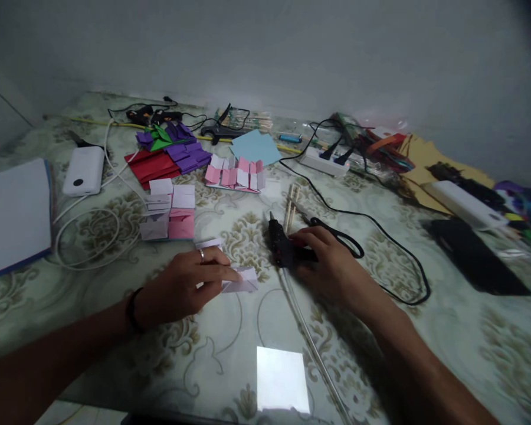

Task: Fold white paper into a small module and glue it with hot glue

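Note:
My left hand point(192, 280), with a ring and a dark wristband, has its fingers closed on a small folded paper piece point(243, 280), pale lilac, at the table's middle. Another pale folded edge point(209, 243) shows just behind those fingers. My right hand point(325, 257) grips the handle of a black glue gun point(279, 241), whose nozzle points away from me. A long clear glue stick point(307, 330) trails from its back toward the table's front edge. Black-handled scissors point(334, 231) lie beside the right hand, and thin wooden sticks point(291, 206) lie past the gun.
Folded pink-and-white paper blocks point(181, 215) stand behind my left hand, with red paper point(153, 168) and purple paper point(188, 154) beyond. A white power bank point(84, 171) and cable are left. A power strip point(325, 161), black cord point(393, 230) and black phone-like slab point(478, 257) are right.

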`<state>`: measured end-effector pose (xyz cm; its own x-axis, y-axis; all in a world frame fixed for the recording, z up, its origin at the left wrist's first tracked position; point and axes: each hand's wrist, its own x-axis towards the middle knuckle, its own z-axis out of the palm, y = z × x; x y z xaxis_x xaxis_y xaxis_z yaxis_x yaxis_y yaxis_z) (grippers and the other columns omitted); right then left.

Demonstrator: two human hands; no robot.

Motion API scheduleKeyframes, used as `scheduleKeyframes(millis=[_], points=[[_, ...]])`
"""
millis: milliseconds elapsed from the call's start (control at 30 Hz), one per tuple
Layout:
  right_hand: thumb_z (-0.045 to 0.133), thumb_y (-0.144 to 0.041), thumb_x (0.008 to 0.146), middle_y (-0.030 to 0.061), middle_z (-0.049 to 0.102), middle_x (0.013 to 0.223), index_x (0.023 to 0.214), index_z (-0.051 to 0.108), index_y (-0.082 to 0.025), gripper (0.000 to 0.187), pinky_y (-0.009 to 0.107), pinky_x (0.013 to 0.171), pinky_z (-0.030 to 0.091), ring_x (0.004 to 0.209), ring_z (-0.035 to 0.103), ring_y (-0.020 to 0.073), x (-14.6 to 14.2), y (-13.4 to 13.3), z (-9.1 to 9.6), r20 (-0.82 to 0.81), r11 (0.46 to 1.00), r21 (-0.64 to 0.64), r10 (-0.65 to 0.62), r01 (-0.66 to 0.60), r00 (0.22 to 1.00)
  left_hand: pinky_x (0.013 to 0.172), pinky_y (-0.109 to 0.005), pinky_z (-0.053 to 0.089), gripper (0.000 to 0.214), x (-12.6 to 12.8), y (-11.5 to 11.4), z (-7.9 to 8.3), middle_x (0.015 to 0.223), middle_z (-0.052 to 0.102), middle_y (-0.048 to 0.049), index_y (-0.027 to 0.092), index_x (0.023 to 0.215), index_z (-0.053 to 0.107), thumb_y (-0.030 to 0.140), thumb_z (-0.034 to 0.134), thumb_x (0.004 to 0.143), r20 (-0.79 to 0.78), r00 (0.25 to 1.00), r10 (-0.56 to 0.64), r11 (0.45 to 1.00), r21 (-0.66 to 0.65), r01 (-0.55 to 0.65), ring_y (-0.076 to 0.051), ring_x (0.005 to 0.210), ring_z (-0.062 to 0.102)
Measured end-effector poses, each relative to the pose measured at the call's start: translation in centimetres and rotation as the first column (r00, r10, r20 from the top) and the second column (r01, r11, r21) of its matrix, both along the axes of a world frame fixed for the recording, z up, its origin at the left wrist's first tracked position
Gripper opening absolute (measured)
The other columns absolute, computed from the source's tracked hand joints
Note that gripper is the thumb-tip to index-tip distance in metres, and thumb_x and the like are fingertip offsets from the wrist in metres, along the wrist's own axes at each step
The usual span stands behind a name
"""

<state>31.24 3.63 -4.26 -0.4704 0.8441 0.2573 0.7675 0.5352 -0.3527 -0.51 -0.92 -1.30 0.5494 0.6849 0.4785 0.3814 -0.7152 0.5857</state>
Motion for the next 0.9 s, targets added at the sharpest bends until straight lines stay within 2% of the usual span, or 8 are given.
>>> scheduleKeyframes(millis=[133,233,400,467,533,667,800,900], points=[[0.061,-0.013,0.074,0.0149,0.067,0.113,0.114,0.066,-0.016,0.041,0.043,0.089,0.058,0.103,0.068,0.0312,-0.2,0.1,0.5,-0.015,1.0,0.009,-0.014,0.014,1.0,0.082,-0.023,0.057,0.028,0.3,-0.2,0.0,0.1,0.075,-0.005,0.018,0.11,0.072,0.002,0.057,0.092,0.014,0.998,0.062,0.998,0.004,-0.062,-0.014,0.093,0.072],[0.062,-0.017,0.076,0.013,0.067,0.108,0.111,0.065,-0.017,0.035,0.04,0.081,0.057,0.092,0.068,0.0285,-0.5,-0.2,1.5,-0.072,0.999,0.017,-0.047,0.048,0.996,0.083,-0.024,0.057,0.028,0.2,-0.2,-0.1,0.105,0.075,-0.0053,0.019,0.113,0.069,0.003,0.058,0.092,-0.022,0.997,0.08,0.997,-0.01,-0.08,-0.015,0.095,0.072],[0.065,-0.026,0.085,0.0012,0.062,0.076,0.086,0.06,-0.022,0.006,0.03,0.058,0.044,0.064,0.059,0.0196,-1.1,-1.0,3.3,-0.234,0.991,-0.014,-0.132,0.132,0.963,0.074,-0.025,0.055,0.033,0.0,0.0,-0.4,0.102,0.074,-0.0036,0.02,0.118,0.066,0.004,0.058,0.09,-0.081,0.989,0.12,0.991,-0.052,-0.125,-0.014,0.083,0.07],[0.066,-0.031,0.092,-0.0009,0.057,0.068,0.078,0.056,-0.023,0.019,0.029,0.055,0.04,0.058,0.055,0.0174,-1.4,-1.2,3.7,-0.272,0.989,-0.033,-0.147,0.144,0.951,0.072,-0.025,0.053,0.033,0.0,0.2,-0.6,0.098,0.072,-0.0026,0.019,0.118,0.065,0.005,0.058,0.089,-0.103,0.986,0.132,0.987,-0.08,-0.141,-0.013,0.077,0.067],[0.067,-0.037,0.095,0.0005,0.058,0.07,0.076,0.058,-0.022,0.026,0.03,0.057,0.042,0.06,0.057,0.0176,-1.8,-1.5,3.8,-0.297,0.996,-0.044,-0.093,0.084,0.95,0.071,-0.025,0.052,0.031,-0.1,0.3,-0.7,0.094,0.071,-0.0018,0.019,0.117,0.064,0.006,0.058,0.089,-0.11,0.984,0.14,0.983,-0.1,-0.151,-0.012,0.073,0.064],[0.066,-0.043,0.098,0.0049,0.063,0.083,0.078,0.068,-0.02,0.031,0.03,0.063,0.048,0.071,0.062,0.0189,-2.4,-1.9,4.0,-0.402,0.983,-0.114,0.085,-0.143,0.911,0.068,-0.023,0.05,0.029,-0.1,0.4,-0.9,0.092,0.071,-0.0012,0.018,0.115,0.064,0.007,0.058,0.09,-0.124,0.983,0.138,0.979,-0.136,-0.154,-0.012,0.069,0.062],[0.068,-0.045,0.097,0.0013,0.058,0.074,0.075,0.065,-0.019,0.035,0.028,0.057,0.043,0.064,0.056,0.0161,-3.0,-2.5,4.3,-0.506,0.905,-0.246,0.184,-0.346,0.843,0.074,-0.026,0.052,0.03,0.0,0.4,-0.8,0.099,0.073,-0.0038,0.018,0.115,0.065,0.004,0.055,0.091,-0.138,0.983,0.124,0.979,-0.144,-0.144,-0.015,0.08,0.067],[0.072,-0.036,0.095,-0.0012,0.053,0.069,0.072,0.057,-0.019,0.032,0.027,0.055,0.04,0.061,0.052,0.0142,-3.5,-3.0,4.5,-0.482,0.865,-0.329,0.192,-0.379,0.855,0.077,-0.028,0.053,0.029,0.0,0.4,-0.7,0.098,0.073,-0.0047,0.018,0.114,0.066,0.004,0.054,0.091,-0.155,0.984,0.088,0.984,-0.138,-0.11,-0.017,0.086,0.069]])
